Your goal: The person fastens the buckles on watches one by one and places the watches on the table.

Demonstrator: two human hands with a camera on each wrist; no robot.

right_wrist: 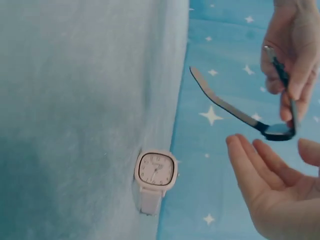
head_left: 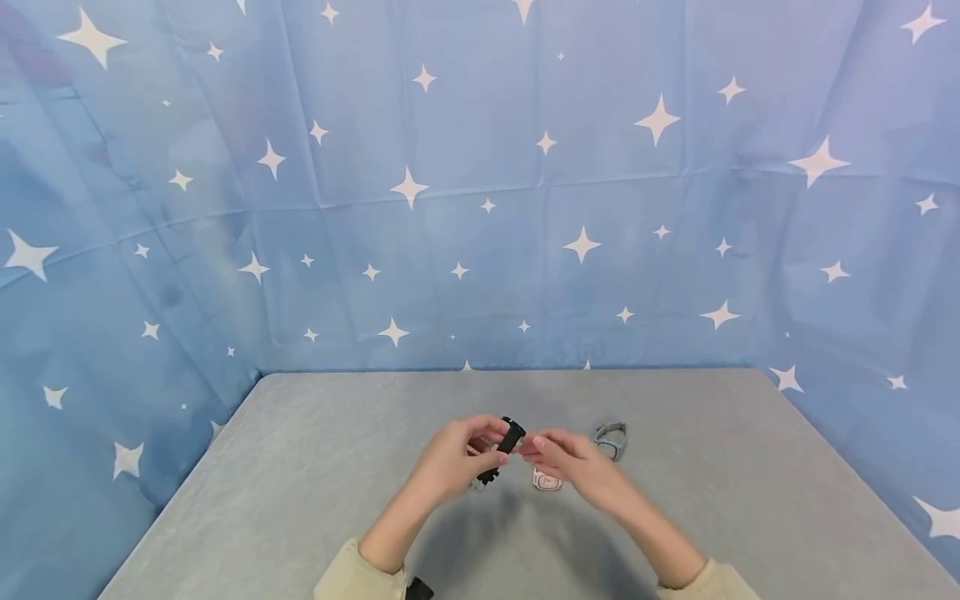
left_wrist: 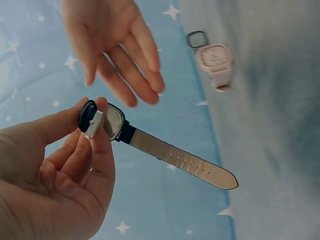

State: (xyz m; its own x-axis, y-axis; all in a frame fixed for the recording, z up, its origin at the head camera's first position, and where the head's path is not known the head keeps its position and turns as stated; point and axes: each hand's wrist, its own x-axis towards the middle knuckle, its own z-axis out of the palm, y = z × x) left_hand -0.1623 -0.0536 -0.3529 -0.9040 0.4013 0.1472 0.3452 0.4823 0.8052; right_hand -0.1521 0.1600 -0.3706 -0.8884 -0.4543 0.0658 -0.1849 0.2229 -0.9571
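My left hand (head_left: 452, 460) pinches a black-strapped wristwatch (head_left: 512, 437) near its buckle end, above the grey table. In the left wrist view the watch is unfastened, and its long strap end (left_wrist: 182, 162) hangs out with the pale, holed underside showing. My right hand (head_left: 576, 464) is just to the right of the watch. In the right wrist view its fingers (right_wrist: 250, 172) are extended below the watch case (right_wrist: 277, 133), holding nothing. A pale pink-white watch (right_wrist: 156, 169) lies face up on the table near the right hand.
A grey-blue watch (head_left: 611, 440) rests on the table beyond the right hand, its strap looped. The grey table (head_left: 315, 467) meets a blue star-patterned cloth (head_left: 480, 233) at its back and sides. Beside the left cuff is a black object (head_left: 418, 589), partly cut off.
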